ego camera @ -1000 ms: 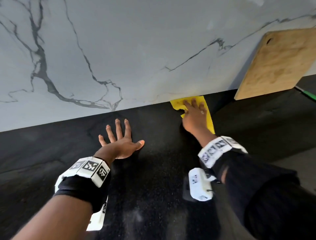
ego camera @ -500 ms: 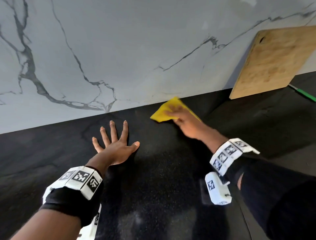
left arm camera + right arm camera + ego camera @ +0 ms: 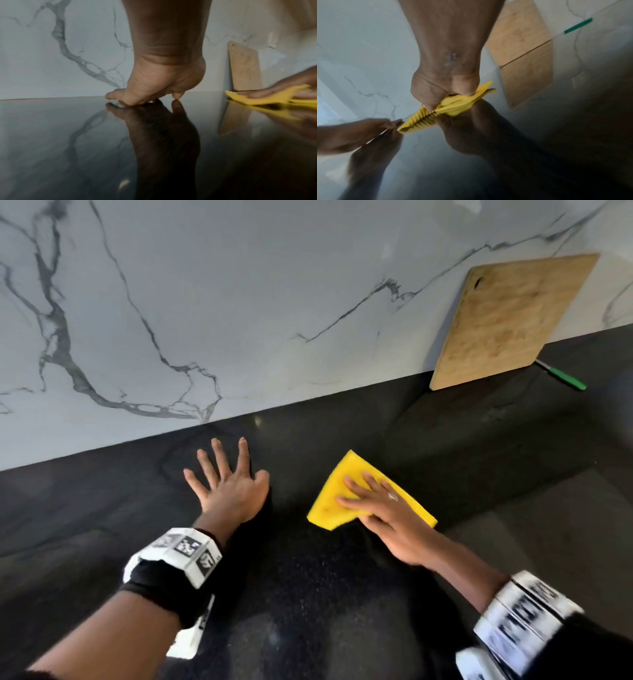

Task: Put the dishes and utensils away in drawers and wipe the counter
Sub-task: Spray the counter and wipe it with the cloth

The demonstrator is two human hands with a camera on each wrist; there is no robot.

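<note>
A folded yellow cloth (image 3: 334,494) lies flat on the glossy black counter (image 3: 308,594). My right hand (image 3: 376,501) presses down on the cloth with straight fingers spread over it; the cloth (image 3: 453,106) shows under the palm in the right wrist view, and at the right edge of the left wrist view the cloth (image 3: 267,97) lies under that hand. My left hand (image 3: 229,477) rests flat on the counter a little left of the cloth, fingers spread and holding nothing. In the left wrist view the left hand (image 3: 154,94) bears on the counter.
A wooden cutting board (image 3: 507,320) leans against the marbled white backsplash (image 3: 239,302) at the back right. A green-handled utensil (image 3: 565,378) lies at the board's right foot. No dishes are in view.
My right hand has drawn the cloth away from the backsplash toward me and to the right. The left hand stays flat in place.
</note>
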